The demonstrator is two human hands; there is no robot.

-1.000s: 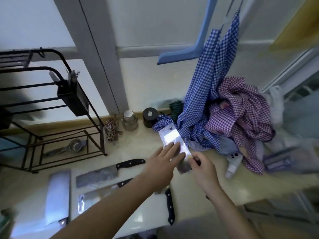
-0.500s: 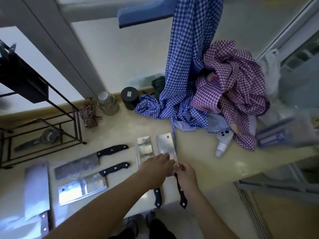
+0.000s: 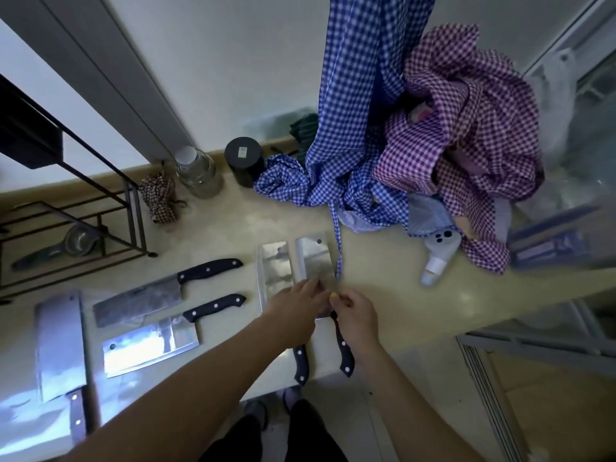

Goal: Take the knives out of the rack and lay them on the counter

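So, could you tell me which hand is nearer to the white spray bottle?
The right hand. It sits at the rightmost knife, left of the bottle and nearer the counter edge; the left hand lies further left, over both blades.

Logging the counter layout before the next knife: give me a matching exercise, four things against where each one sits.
Things:
1. clear glass jar
2. white spray bottle
3. cleaver with both hands on it
4. metal strainer

Places:
A. inside the black rack, on its low shelf
B. rightmost in the row of knives, handle past the counter edge
C. by the back wall, left of the black canister
D. lying at the foot of the purple checked cloth

Pairs: 1-C, 2-D, 3-B, 4-A
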